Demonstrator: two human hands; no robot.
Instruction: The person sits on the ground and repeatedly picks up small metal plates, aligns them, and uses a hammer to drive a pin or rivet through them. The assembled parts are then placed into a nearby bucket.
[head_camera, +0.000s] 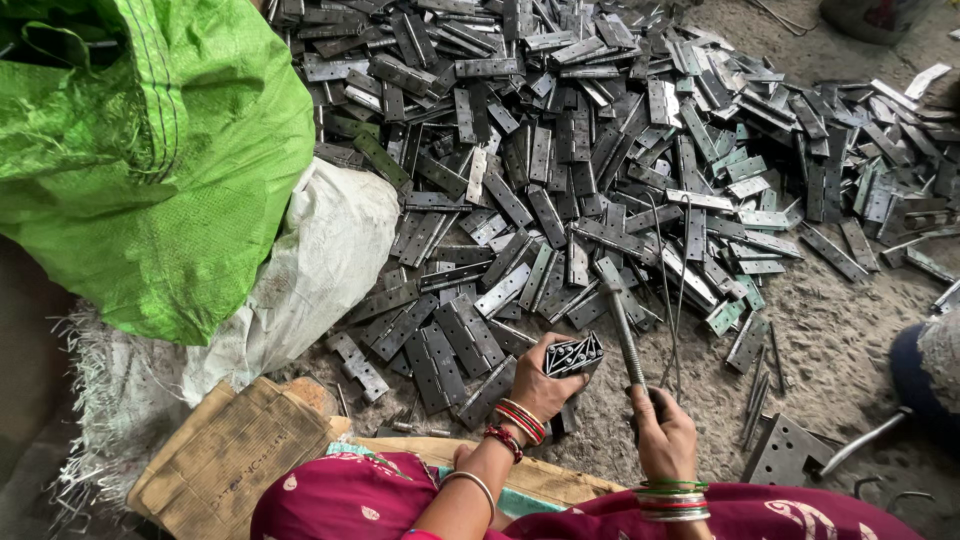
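My left hand (543, 385) grips a small stack of grey metal hinges (574, 354), held on edge just above the dirt floor. My right hand (664, 430) is closed around the handle of a hammer (622, 330), whose shaft points up and away toward a large heap of loose metal hinge plates (560, 150). The hammer head lies near the heap's front edge, a little to the right of the held stack. Both wrists wear red and green bangles. Thin metal rods (672, 290) lie just right of the hammer.
A bulging green woven sack (160, 150) and a white sack (320, 260) sit at the left. Folded cardboard (235, 460) lies by my knees. A perforated metal block (785, 450) rests on the floor at right, beside another person's knee (930, 370).
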